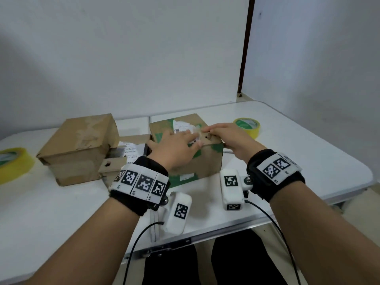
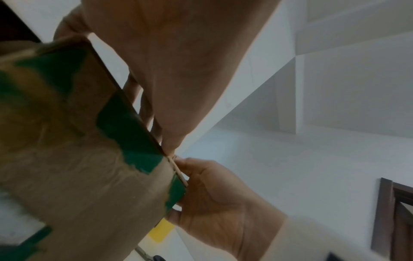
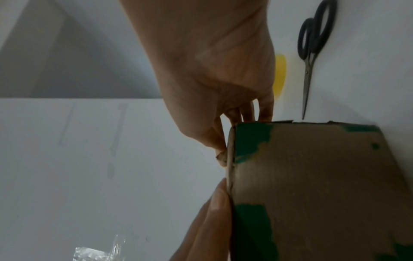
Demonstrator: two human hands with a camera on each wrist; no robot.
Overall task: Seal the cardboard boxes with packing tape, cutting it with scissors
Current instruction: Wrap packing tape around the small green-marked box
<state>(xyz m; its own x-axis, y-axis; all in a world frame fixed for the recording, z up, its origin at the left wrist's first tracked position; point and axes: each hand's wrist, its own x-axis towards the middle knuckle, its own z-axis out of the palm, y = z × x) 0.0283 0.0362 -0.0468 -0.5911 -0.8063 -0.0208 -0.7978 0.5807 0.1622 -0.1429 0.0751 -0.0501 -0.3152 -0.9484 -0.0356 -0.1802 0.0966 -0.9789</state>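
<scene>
Fingers [image 1: 190,140] of left hand [image 1: 174,149] being pressed flat on box [image 1: 205,163] top; right hand [image 1: 228,136] pinching flap edge. Scissors [image 3: 312,53] being shown by right wrist view only.

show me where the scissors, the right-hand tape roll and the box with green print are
scissors [image 3: 309,58]: right wrist view, at the pivot just below the black handles
tape roll [image 1: 249,128]: head view, on its yellow outer side
green-printed box [image 1: 202,163]: head view, on its near cardboard side

hands [image 2: 201,123] on box [image 2: 78,167] (green-patched)
</scene>
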